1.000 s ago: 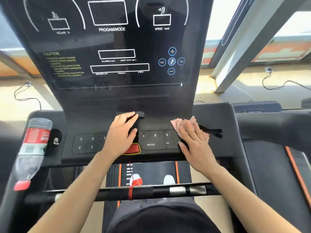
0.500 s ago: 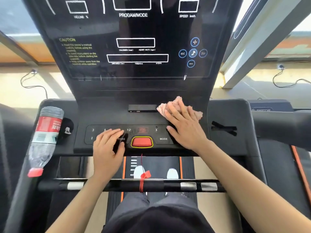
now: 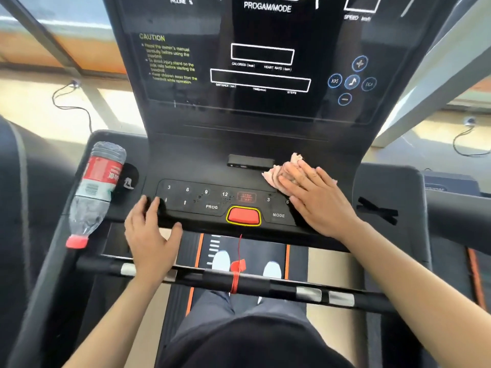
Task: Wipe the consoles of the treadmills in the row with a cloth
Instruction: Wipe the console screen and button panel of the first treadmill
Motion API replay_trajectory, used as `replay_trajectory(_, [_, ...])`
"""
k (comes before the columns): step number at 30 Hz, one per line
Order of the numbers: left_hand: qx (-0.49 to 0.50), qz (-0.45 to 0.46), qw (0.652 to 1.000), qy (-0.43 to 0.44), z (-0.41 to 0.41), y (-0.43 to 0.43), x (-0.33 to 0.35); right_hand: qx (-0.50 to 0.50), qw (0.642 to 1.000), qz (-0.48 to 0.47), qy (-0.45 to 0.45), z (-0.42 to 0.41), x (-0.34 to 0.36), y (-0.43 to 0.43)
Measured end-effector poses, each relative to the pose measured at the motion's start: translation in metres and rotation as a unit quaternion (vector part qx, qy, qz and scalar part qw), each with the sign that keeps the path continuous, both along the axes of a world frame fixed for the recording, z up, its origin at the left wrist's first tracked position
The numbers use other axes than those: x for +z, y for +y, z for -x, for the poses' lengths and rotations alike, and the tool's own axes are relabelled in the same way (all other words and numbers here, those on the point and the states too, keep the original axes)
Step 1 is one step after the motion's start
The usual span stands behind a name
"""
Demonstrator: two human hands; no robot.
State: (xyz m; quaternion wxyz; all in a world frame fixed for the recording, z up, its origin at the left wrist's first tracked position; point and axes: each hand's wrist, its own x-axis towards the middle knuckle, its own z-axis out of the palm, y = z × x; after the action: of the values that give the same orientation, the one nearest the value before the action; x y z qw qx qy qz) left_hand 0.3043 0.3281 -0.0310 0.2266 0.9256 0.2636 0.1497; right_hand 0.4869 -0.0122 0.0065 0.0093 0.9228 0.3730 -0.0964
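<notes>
Along console (image 3: 196, 166) front edge, left hand (image 3: 151, 239)

The console (image 3: 186, 158) reads PROGAM/MODE, CAUTION, PROG, MODE and keys 3, 6, 9, 12.

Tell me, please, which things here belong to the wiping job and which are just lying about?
In the job: pink cloth, under the flat right hand; treadmill console; left hand, resting on its front edge.
Lying about: plastic bottle; small black box; black crossed strips; red tag.

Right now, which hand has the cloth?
The right hand, pressing the pink cloth flat on the console; the left hand rests bare on its front edge.
</notes>
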Motion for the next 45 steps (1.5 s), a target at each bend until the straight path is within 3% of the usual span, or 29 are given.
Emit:
replay_trajectory(9, [-0.007, 0.016, 1.0, 0.024, 0.003, -0.012, -0.02, -0.237, 0.97, -0.027, -0.047, 0.05, 0.009, -0.055])
replay_trajectory(12, [-0.005, 0.011, 0.999, 0.031, 0.003, -0.013, -0.02, -0.184, 0.976, -0.084, -0.086, 0.05, 0.016, -0.061])
replay_trajectory(17, [-0.011, -0.006, 0.999, 0.037, 0.004, -0.011, -0.022, -0.062, 0.998, -0.002, 0.007, 0.028, -0.005, -0.073])
replay_trajectory(25, [-0.014, -0.019, 0.999, 0.042, 0.006, -0.011, -0.021, -0.155, 0.987, -0.033, 0.01, 0.067, -0.015, 0.006])
replay_trajectory(37, [-0.023, -0.027, 0.998, 0.051, 0.011, -0.006, -0.018, -0.127, 0.987, -0.093, 0.045, 0.088, -0.018, 0.112])
replay_trajectory(45, [-0.049, -0.034, 0.998, 0.033, 0.014, 0.001, -0.018, -0.114, 0.989, -0.076, 0.054, 0.104, -0.017, 0.177])
